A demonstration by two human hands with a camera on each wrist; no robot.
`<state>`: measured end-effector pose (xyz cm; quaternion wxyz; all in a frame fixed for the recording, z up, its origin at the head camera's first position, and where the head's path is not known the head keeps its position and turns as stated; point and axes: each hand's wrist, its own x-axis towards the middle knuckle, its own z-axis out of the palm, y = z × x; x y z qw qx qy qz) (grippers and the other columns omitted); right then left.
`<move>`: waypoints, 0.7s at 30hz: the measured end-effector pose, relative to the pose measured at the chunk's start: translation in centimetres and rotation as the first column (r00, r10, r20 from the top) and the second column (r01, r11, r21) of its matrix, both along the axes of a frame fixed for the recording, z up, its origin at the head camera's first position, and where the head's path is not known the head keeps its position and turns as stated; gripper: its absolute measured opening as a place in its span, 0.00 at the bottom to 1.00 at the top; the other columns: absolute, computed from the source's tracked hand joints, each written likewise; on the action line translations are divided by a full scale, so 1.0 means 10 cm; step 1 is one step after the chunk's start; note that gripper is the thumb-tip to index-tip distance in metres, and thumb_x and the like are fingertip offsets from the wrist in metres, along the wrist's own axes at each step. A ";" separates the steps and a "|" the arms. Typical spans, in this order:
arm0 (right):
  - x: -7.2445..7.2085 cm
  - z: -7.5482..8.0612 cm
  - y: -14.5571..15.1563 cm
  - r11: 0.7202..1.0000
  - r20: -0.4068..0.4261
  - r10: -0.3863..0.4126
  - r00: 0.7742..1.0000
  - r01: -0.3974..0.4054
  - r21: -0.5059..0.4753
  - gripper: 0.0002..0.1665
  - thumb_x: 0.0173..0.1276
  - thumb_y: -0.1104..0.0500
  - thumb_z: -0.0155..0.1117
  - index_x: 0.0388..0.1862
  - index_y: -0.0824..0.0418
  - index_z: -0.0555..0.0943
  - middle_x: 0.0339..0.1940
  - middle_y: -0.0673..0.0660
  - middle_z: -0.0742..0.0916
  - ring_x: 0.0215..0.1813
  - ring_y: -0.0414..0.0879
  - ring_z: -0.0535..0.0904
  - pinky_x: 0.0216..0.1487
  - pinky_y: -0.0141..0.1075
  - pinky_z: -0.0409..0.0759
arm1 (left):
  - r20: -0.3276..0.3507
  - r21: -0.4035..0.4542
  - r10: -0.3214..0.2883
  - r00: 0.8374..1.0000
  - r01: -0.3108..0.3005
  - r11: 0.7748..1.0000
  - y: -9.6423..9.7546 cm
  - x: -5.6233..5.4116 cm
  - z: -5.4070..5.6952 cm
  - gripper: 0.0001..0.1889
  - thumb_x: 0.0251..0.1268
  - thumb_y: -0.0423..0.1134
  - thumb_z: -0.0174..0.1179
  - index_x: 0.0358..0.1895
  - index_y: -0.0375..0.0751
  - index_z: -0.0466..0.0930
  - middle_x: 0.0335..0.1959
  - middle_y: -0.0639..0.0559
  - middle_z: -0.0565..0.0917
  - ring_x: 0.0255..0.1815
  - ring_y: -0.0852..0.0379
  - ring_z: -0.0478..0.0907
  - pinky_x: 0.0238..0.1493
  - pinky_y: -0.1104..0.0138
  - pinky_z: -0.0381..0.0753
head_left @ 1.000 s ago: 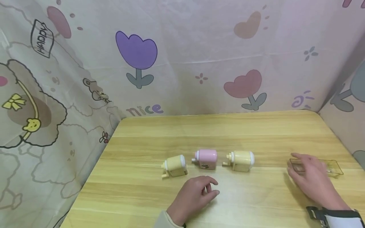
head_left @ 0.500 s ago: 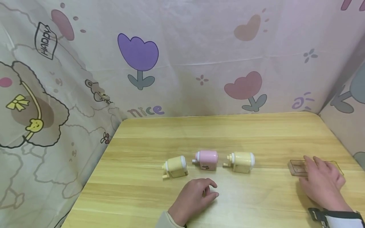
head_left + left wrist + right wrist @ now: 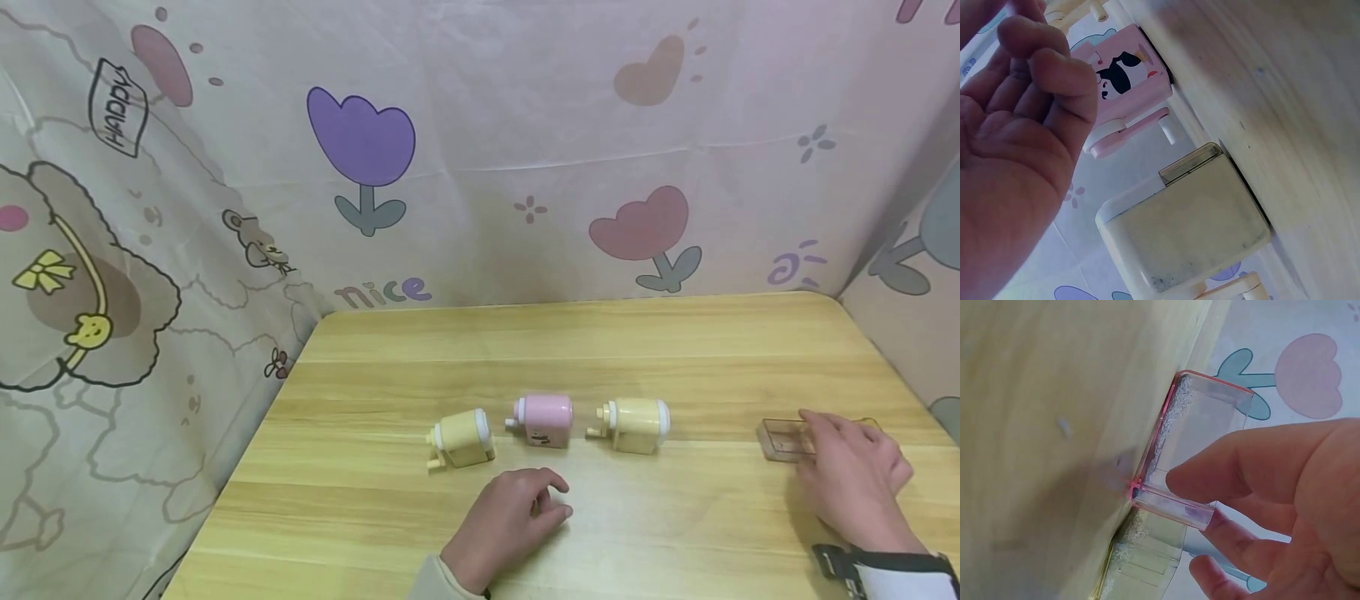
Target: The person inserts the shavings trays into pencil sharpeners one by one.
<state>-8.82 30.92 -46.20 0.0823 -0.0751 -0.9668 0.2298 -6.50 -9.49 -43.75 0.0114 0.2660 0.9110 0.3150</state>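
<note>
Three hand-crank pencil sharpeners stand in a row on the table: a cream-yellow sharpener (image 3: 462,437) at left, a pink sharpener (image 3: 546,421) in the middle and another cream-yellow sharpener (image 3: 637,425) at right. My left hand (image 3: 510,521) rests in front of them, fingers loosely curled around nothing. In the left wrist view the pink sharpener (image 3: 1125,72) shows a penguin picture. At far right, my right hand (image 3: 855,475) pinches one end of a clear pink-edged drawer (image 3: 1204,415) between thumb and finger. A clear yellow drawer (image 3: 1147,550) lies end to end with it. Pale specks show in both.
The wooden table (image 3: 570,350) ends at a patterned cloth (image 3: 480,125) hung behind it. Similar cloth hangs at the left and right sides. The right edge of the table runs close beyond the drawers.
My right hand has shifted right along the drawers, uncovering the left one, and its thumb and finger have drawn closer. The left hand and the sharpeners keep their places.
</note>
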 end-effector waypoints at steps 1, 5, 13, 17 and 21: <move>0.00 0.00 0.00 1.000 -0.001 0.000 1.000 0.000 0.000 0.35 0.57 0.77 0.61 0.66 0.80 0.66 0.64 0.87 0.65 0.66 0.88 0.47 0.57 0.76 0.42 | 0.002 0.001 0.001 1.000 -0.001 1.000 0.00 0.00 0.00 0.08 0.67 0.42 0.69 0.45 0.45 0.88 0.22 0.71 0.72 0.24 0.76 0.68 0.35 0.82 0.72; -0.01 0.00 0.00 1.000 0.001 0.001 1.000 -0.001 0.000 0.37 0.56 0.76 0.63 0.66 0.80 0.66 0.63 0.87 0.65 0.65 0.88 0.47 0.57 0.76 0.42 | 0.009 0.002 0.003 1.000 -0.003 1.000 -0.01 0.00 0.00 0.08 0.67 0.43 0.69 0.45 0.46 0.88 0.22 0.71 0.73 0.25 0.76 0.69 0.35 0.82 0.73; 0.01 0.02 0.01 0.999 0.028 0.033 0.999 -0.033 -0.004 0.38 0.57 0.71 0.67 0.66 0.78 0.66 0.63 0.87 0.63 0.63 0.87 0.46 0.55 0.76 0.41 | 0.018 0.005 0.005 1.000 -0.006 1.000 -0.01 0.01 0.01 0.09 0.66 0.43 0.69 0.45 0.45 0.88 0.21 0.71 0.73 0.24 0.76 0.68 0.35 0.82 0.73; 0.02 0.03 0.01 0.999 0.017 0.038 0.999 -0.038 0.000 0.39 0.57 0.68 0.70 0.66 0.77 0.68 0.62 0.86 0.65 0.63 0.86 0.47 0.55 0.76 0.43 | 0.024 0.005 0.008 1.000 -0.008 1.000 -0.01 0.01 0.01 0.09 0.66 0.42 0.69 0.45 0.45 0.88 0.21 0.71 0.72 0.23 0.76 0.68 0.34 0.82 0.73; 0.01 0.04 0.01 0.999 -0.021 0.051 0.998 -0.051 -0.004 0.36 0.57 0.67 0.71 0.64 0.76 0.71 0.60 0.85 0.68 0.63 0.86 0.49 0.53 0.75 0.44 | 0.026 0.005 0.010 1.000 -0.010 1.000 -0.01 0.00 0.01 0.09 0.66 0.42 0.69 0.45 0.45 0.88 0.21 0.71 0.72 0.23 0.76 0.68 0.34 0.81 0.73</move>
